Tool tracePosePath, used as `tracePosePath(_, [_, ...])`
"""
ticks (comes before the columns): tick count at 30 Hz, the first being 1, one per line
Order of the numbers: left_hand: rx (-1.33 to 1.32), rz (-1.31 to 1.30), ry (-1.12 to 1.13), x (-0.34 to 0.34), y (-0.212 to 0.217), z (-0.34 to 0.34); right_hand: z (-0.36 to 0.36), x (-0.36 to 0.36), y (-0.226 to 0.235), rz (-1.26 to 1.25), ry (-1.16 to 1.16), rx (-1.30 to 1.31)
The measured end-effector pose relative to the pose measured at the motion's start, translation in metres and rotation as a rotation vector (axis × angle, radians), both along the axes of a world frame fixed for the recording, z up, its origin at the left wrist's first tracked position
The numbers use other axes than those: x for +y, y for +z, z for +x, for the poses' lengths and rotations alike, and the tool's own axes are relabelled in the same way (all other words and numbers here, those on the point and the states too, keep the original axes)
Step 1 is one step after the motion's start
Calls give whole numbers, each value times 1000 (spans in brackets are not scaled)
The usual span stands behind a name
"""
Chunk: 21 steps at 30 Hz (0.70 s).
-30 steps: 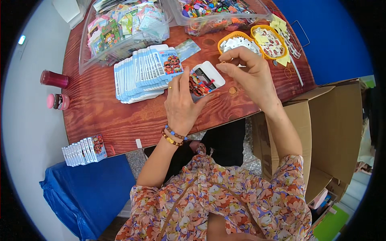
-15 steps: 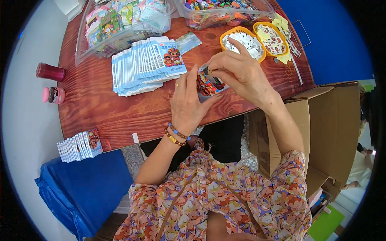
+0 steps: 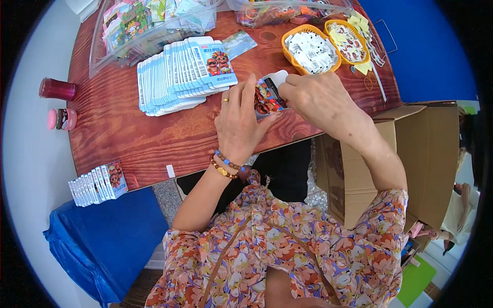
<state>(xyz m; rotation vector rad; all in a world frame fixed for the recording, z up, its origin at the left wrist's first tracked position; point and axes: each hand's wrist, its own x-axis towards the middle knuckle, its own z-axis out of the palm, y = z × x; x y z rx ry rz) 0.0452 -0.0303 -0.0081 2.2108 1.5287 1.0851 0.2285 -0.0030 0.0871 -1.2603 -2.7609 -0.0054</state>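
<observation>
My left hand (image 3: 238,115) holds a small printed cardboard box (image 3: 265,100) with its thumb along the near edge and its fingers along the left side. A white flap (image 3: 280,78) stands out at the box's far right end. Beside it, a dark strip (image 3: 272,88) shows along the box's top. My right hand (image 3: 324,102) is closed, fingertips pinched together at the box's right end; what they grip is hidden. Left of the box lies a thick fanned stack of flat blue-and-white cartons (image 3: 174,77), with a cartoon-printed one uppermost.
A row of filled small boxes (image 3: 97,185) stands at the table's left edge. Beyond are clear plastic bins (image 3: 154,38) of colourful packets and yellow baskets (image 3: 292,61) of small pieces. A red jar (image 3: 57,88), a pink jar (image 3: 61,119) and an open brown carton (image 3: 421,159) flank the table.
My right hand has turned over and lowered, its raised finger now folded in at the box's right end. The white flap shows more. The whole view has shifted slightly.
</observation>
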Motion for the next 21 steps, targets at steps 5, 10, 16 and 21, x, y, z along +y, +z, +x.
tracePosePath(5, [0, -24, 2, -1, -4, -1, 5, 6, -3, -42, -10, -85])
tracePosePath(10, [-15, -47, 29, 0, -6, 2, 5, 7, 2, -79, -94, 35])
tracePosePath(16, [-77, -6, 17, 0, -14, 5, -1, 5, 3, -14, -142, 45])
tracePosePath(21, [-25, -29, 30, 0, -9, 1, 4, 8, 12, -60, -78, -12])
